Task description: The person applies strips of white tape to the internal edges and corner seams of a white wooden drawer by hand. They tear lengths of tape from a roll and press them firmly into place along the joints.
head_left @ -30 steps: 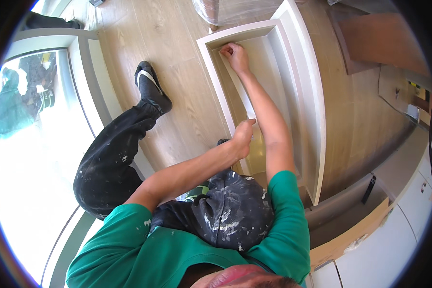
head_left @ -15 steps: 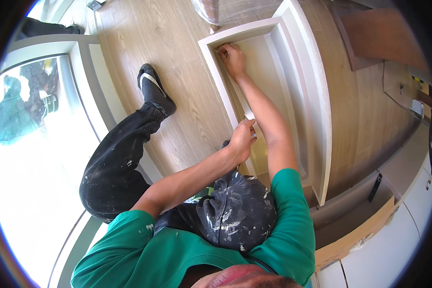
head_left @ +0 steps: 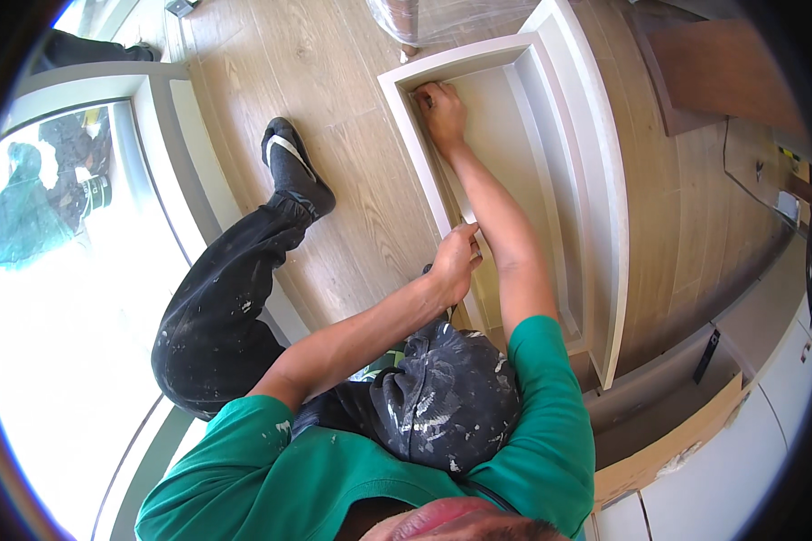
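Observation:
A white box-shaped frame (head_left: 604,180) lies on the wooden floor in front of me. My right hand (head_left: 440,110) reaches far into its top left inner corner, fingers curled and pressed against the wall. My left hand (head_left: 456,261) is nearer to me, pinched on the frame's left wall (head_left: 415,153). A thin pale strip (head_left: 467,225) runs along that wall between the two hands, mostly hidden by my right forearm. My green sleeves and paint-flecked dark trousers fill the lower picture.
My left foot in a black shoe (head_left: 293,171) rests on the floor left of the frame. A big bright window with a pale frame (head_left: 167,135) runs along the left. White cabinets (head_left: 749,451), a brown board (head_left: 722,72) and a plastic-wrapped thing (head_left: 442,18) stand around.
Both hands stay where they were on the frame's left wall. The left hand has slid slightly toward me, and my left foot has shifted a little.

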{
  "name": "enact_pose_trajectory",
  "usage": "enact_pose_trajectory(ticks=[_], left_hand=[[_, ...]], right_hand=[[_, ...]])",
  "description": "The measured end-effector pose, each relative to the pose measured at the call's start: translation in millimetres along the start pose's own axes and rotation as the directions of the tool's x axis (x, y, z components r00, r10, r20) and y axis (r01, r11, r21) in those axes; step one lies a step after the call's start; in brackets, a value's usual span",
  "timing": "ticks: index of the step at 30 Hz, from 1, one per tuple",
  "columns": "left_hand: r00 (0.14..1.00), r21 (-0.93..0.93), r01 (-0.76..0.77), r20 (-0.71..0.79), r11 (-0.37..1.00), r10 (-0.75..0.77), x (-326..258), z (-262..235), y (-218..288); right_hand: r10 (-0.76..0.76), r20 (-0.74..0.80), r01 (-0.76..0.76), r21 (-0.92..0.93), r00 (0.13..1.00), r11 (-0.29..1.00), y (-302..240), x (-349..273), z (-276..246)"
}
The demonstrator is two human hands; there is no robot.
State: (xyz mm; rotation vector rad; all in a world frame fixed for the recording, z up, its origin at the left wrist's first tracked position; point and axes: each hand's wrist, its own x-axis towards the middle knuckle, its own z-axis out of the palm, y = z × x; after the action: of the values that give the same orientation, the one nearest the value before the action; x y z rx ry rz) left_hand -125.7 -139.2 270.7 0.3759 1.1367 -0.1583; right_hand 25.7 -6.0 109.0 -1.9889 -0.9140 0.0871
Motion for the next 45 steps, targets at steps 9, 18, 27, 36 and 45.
enact_pose_trajectory(ticks=[9,18,27,36,45], left_hand=[[0.999,-0.025,0.003,-0.047,1.0,-0.004,-0.8,6.2,-1.3],[0.998,-0.036,-0.008,-0.062,0.999,0.005,4.0,5.6,-5.8],[0.996,-0.044,-0.011,-0.088,0.999,0.007,-3.3,12.4,-8.1],[0.996,-0.062,-0.017,-0.093,0.998,0.011,-3.6,15.1,-9.5],[0.995,-0.067,-0.01,-0.098,0.998,0.004,-0.1,14.2,-9.9]], right_hand=[[-0.036,-0.047,0.035,-0.037,0.998,0.999,0.6,-0.5,0.6],[-0.042,-0.057,0.04,-0.039,0.997,0.998,4.3,-2.1,3.6],[-0.054,-0.067,0.052,-0.03,0.996,0.998,-1.5,-1.9,-6.5],[-0.059,-0.062,0.057,-0.033,0.996,0.998,0.6,-2.6,-7.4],[-0.102,-0.06,0.101,-0.013,0.993,0.995,3.2,-1.8,-7.2]])
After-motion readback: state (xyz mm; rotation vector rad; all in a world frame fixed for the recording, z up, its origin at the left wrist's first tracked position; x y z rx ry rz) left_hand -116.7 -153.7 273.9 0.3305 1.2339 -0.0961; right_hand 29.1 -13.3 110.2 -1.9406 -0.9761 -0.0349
